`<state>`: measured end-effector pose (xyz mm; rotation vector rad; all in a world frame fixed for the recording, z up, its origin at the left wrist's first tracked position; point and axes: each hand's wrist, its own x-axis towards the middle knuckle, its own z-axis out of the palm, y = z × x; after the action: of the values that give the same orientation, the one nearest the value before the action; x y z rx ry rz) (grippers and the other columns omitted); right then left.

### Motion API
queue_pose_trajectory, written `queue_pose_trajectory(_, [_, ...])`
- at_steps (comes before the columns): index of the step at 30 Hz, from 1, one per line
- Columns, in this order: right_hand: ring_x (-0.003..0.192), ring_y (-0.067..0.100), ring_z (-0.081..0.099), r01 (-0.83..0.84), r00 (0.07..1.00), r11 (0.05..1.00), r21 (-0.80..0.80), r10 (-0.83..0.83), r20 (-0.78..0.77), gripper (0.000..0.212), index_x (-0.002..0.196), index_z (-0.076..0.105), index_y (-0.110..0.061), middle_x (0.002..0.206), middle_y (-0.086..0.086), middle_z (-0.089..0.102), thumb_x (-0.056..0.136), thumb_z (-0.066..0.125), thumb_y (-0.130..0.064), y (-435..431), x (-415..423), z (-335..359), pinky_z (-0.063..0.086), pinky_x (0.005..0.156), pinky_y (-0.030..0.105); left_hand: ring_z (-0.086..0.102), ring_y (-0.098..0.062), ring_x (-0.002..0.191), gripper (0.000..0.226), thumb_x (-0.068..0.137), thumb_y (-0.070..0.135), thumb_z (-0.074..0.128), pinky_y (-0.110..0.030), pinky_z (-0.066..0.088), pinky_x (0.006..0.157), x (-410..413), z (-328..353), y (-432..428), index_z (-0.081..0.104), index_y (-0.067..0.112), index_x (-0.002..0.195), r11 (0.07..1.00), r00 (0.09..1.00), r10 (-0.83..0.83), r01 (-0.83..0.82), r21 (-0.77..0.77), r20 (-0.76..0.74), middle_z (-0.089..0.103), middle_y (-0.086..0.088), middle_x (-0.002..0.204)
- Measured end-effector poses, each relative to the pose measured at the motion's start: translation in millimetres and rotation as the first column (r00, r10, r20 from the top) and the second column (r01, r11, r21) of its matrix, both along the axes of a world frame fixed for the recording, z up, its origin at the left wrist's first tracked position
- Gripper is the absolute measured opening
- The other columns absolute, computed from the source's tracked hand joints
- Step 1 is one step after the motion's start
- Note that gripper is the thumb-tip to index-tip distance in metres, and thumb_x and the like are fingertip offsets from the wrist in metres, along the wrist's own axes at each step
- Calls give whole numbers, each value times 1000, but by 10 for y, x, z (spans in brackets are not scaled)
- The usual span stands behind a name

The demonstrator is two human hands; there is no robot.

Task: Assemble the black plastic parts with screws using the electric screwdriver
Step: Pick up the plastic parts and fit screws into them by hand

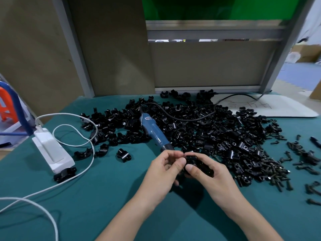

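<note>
Both hands meet above the green table point(86, 197), near its front middle. The right grip point(208, 173) curls round 1 black plastic part point(197, 164), thumb on top. The left grip point(163, 173) pinches that part's left end. The blue screwdriver point(154, 133) lies just behind, on the pile of parts point(217, 126). Screws point(278, 169) lie scattered to the right.
</note>
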<state>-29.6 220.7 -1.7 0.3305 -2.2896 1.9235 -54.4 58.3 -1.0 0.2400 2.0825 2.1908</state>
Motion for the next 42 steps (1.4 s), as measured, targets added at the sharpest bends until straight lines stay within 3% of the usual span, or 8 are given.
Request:
queue_pose_trajectory(3, [89, 6, 73, 2, 1000, 1000, 1, -2, 4, 26, 107, 73, -49, 97, -9, 78, 83, 71, -39, -6, -2, -7, 50, 79, 10, 58, -12, 61, 29, 94, 40, 63, -26, 48, 50, 9, 35, -11, 63, 11, 101, 999, 995, 6, -12, 52, 104, 63, 3, 72])
queue_pose_trajectory(6, [90, 3, 72, -7, 1000, 1000, 15, 7, 3, 26, 108, 72, -48, 98, -11, 78, 84, 71, -39, 1, 0, -13, 48, 79, 8, 57, -16, 58, 43, 92, 50, 58, -28, 48, 51, 3, 36, -25, 62, 9, 83, 998, 994, -24, 30, -53, 110, 61, 2, 66])
queue_pose_trajectory(14, [96, 6, 73, -24, 1000, 999, 46, 23, 8, 26, 110, 72, -49, 103, -10, 78, 85, 71, -41, 25, -4, -31, 51, 84, 13, 60, -7, 67, 8, 98, 17, 64, -23, 51, 58, -29, 57, -95, 67, 11, 103, 997, 997, -64, 65, -41, 36, 65, 6, 75])
queue_pose_trajectory(21, [101, 3, 70, -22, 1000, 997, 72, 23, -9, 28, 111, 71, -50, 106, -13, 77, 85, 71, -40, 26, -9, -22, 48, 89, 12, 59, -13, 63, 35, 100, 36, 57, -25, 50, 54, -4, 99, -83, 65, 4, 90, 992, 977, -123, 123, 8, 172, 62, -1, 73])
queue_pose_trajectory(30, [101, 12, 73, -52, 999, 997, 62, 52, 9, 27, 111, 72, -48, 106, -8, 78, 86, 71, -39, 43, -6, -33, 54, 92, 22, 61, -8, 71, 9, 98, 16, 63, -24, 51, 60, -48, 77, -183, 65, 9, 104, 986, 985, -158, 161, -43, 70, 64, 7, 73])
queue_pose_trajectory(34, [100, 7, 72, -55, 998, 996, 64, 55, -5, 27, 110, 72, -49, 105, -12, 77, 86, 72, -38, 28, 1, -13, 50, 87, 14, 63, -12, 71, 24, 99, 26, 62, -26, 52, 59, -41, 97, -168, 65, 4, 109, 988, 976, -156, 155, 23, 151, 67, -2, 81])
queue_pose_trajectory(37, [103, 2, 70, -60, 998, 996, 67, 62, -19, 27, 112, 72, -46, 107, -13, 77, 87, 72, -33, 17, 8, -4, 47, 87, 9, 61, -14, 64, 44, 101, 40, 54, -24, 50, 54, -23, 107, -145, 65, -3, 100, 986, 960, -160, 164, 3, 231, 64, -4, 76])
queue_pose_trajectory(42, [100, 4, 71, -68, 998, 996, 65, 69, -11, 27, 112, 72, -45, 106, -11, 77, 87, 72, -34, 28, 9, -4, 49, 86, 12, 59, -10, 62, 27, 101, 29, 57, -21, 50, 54, -26, 114, -166, 66, 5, 92, 986, 975, -164, 168, -15, 152, 63, 1, 72])
